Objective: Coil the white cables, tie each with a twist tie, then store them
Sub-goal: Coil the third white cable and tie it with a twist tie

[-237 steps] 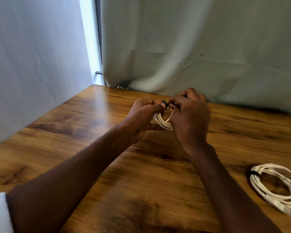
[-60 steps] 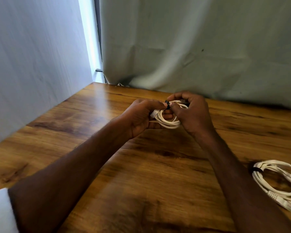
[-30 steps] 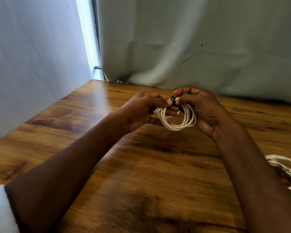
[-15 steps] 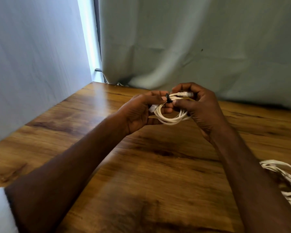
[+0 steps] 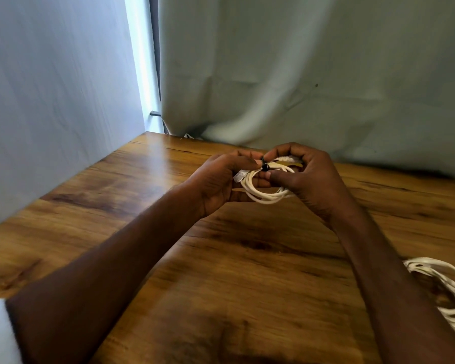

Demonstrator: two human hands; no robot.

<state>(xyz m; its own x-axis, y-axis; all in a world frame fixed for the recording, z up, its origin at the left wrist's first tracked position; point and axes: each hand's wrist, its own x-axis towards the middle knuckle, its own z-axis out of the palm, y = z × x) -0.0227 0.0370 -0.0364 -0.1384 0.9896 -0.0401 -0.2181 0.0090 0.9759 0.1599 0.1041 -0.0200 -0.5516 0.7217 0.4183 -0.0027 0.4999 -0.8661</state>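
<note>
Lowered slightly, your left hand (image 5: 221, 185) and right hand (image 5: 310, 179) both grip the coiled cable (image 5: 263, 195); loosen the twist tie (image 5: 264, 166) and loops spring apart.

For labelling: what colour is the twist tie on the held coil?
Black twist tie, clearest in the head view.

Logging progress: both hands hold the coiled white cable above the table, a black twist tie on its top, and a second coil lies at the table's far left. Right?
Not quite. The second coil lies at the table's right edge, per the head view. The rest stands: left hand and right hand hold the coiled cable, black twist tie on top.
</note>
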